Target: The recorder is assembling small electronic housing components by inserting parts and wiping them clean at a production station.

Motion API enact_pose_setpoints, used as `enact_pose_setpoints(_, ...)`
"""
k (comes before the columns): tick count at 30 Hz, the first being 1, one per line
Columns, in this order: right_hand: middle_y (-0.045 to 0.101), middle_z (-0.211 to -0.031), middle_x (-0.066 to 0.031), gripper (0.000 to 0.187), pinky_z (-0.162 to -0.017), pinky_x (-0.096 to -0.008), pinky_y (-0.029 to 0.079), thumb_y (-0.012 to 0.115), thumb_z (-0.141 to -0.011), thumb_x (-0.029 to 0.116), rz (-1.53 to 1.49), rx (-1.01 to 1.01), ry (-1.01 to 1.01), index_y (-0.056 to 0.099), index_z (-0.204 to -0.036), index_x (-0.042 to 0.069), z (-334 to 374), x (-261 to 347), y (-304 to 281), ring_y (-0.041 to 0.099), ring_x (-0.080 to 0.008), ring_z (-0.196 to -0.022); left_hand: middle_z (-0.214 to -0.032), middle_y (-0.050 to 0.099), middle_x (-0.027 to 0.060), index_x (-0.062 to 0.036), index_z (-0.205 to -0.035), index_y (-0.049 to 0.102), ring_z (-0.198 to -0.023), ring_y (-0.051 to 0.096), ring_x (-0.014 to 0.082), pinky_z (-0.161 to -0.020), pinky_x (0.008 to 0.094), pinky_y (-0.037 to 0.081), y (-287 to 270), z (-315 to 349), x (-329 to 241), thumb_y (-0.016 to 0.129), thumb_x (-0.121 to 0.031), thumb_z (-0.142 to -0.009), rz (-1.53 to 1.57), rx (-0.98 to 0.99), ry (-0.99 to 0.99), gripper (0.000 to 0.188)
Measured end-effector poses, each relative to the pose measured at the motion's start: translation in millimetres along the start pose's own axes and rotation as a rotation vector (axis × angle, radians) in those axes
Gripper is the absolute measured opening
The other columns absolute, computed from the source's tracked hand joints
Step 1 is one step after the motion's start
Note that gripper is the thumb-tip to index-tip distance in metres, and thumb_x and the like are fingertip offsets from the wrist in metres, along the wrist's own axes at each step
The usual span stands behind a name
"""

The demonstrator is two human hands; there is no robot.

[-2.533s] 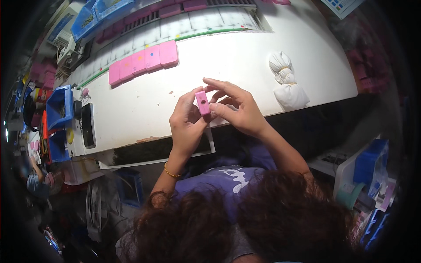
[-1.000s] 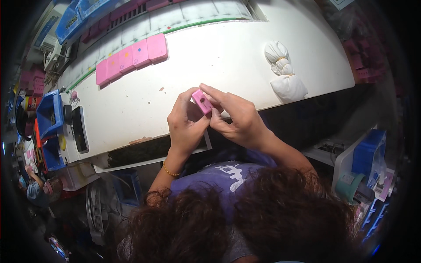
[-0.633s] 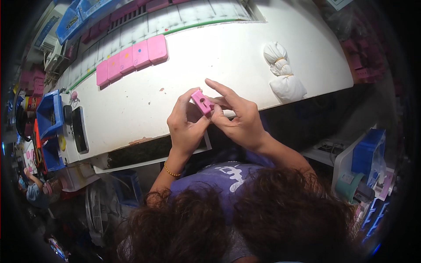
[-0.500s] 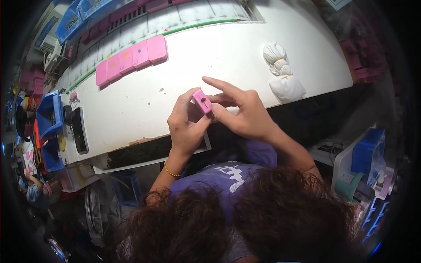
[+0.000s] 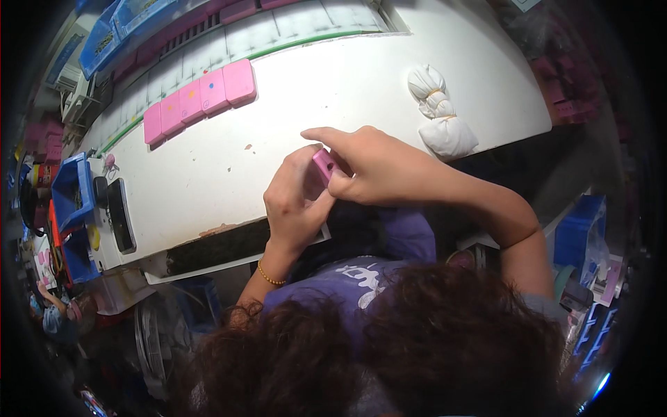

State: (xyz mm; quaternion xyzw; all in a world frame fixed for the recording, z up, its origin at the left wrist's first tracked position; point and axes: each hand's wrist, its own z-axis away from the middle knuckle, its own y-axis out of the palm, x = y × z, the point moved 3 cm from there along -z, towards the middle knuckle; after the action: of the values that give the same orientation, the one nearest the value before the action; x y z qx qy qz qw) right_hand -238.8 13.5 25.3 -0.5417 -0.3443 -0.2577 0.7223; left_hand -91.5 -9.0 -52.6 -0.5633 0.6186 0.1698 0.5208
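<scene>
A small pink rectangular block (image 5: 322, 164) with a dark hole in its face is between my hands, above the front edge of the white table (image 5: 333, 83). My left hand (image 5: 286, 198) is closed around its left side, fingers behind it and thumb below. From the right, my right hand (image 5: 372, 167) covers part of the block. Its thumb presses near the hole while its index finger stretches out past the block; the other fingers are hidden.
A row of several larger pink blocks (image 5: 201, 96) lies at the left, below a green-edged belt (image 5: 292, 24). A tied white cloth bundle (image 5: 448, 135) is at the right. A phone (image 5: 121, 215) and blue bins (image 5: 73, 191) are at the left end.
My right hand has turned and moved in over the block, its forearm swinging up and outward. Less of the block's face shows. The whole view has shifted slightly.
</scene>
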Motion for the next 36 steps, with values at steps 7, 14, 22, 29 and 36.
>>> enact_pose_setpoints(7, 0.065, -0.076, -0.0222, 0.053, -0.068, -0.0400, 0.052, 0.052, -0.080, 0.002, 0.063, 0.028, -0.019, 0.048, -0.132, -0.006, -7.5, 1.9, 6.8, 0.065, -0.0357, -0.069, -0.100, 0.066, 0.0124, -0.0028, -0.114, 0.060, -0.083, 0.066, 0.0271, -0.070, 0.0352, 0.053, 1.4, 1.5, 0.3, 0.078, -0.014, -0.075, -0.018, -0.032, 0.000, 0.044)
enact_pose_setpoints(14, 0.067, -0.078, -0.0223, 0.051, -0.069, -0.0385, 0.053, 0.052, -0.081, 0.003, -0.049, -0.005, -0.057, 0.049, -0.131, -0.006, -8.9, 0.4, 3.3, 0.068, -0.0313, -0.071, -0.099, 0.064, 0.0080, 0.0001, -0.121, 0.056, -0.082, 0.065, 0.0129, -0.073, 0.0273, 0.054, 1.2, 3.1, 12.0, 0.077, -0.002, -0.077, 0.032, -0.033, 0.044, 0.049)
enact_pose_setpoints(22, 0.069, -0.081, -0.0179, 0.047, -0.070, -0.0366, 0.054, 0.052, -0.094, 0.014, -0.069, 0.051, -0.014, 0.047, -0.137, -0.004, -12.1, -8.6, -2.4, 0.068, -0.0285, -0.070, -0.101, 0.066, 0.0111, -0.0010, -0.121, 0.057, -0.087, 0.067, 0.0185, -0.077, 0.0305, 0.054, -1.9, 3.7, 9.9, 0.076, -0.005, -0.076, 0.118, -0.014, -0.057, 0.049)
enact_pose_setpoints(29, 0.066, -0.106, -0.0197, 0.041, -0.089, -0.0369, 0.047, 0.038, -0.104, 0.024, -0.094, -0.102, -0.231, 0.049, -0.138, 0.003, -15.7, -26.8, 19.2, 0.063, -0.0296, -0.099, -0.101, 0.067, 0.0140, -0.0016, -0.123, 0.056, -0.088, 0.069, 0.0235, -0.076, 0.0336, 0.055, -2.3, 5.0, 16.0, 0.075, -0.003, -0.074, 0.110, -0.017, -0.099, 0.053)
enact_pose_setpoints(36, 0.065, -0.093, -0.0194, 0.044, -0.084, -0.0392, 0.048, 0.040, -0.104, 0.026, -0.192, 0.042, -0.049, 0.040, -0.142, 0.005, -9.4, -16.5, 11.2, 0.064, -0.0307, -0.088, -0.104, 0.067, 0.0149, -0.0024, -0.123, 0.057, -0.090, 0.069, 0.0255, -0.078, 0.0345, 0.054, -6.3, 6.2, 11.8, 0.076, -0.004, -0.075, 0.130, 0.000, -0.153, 0.052)
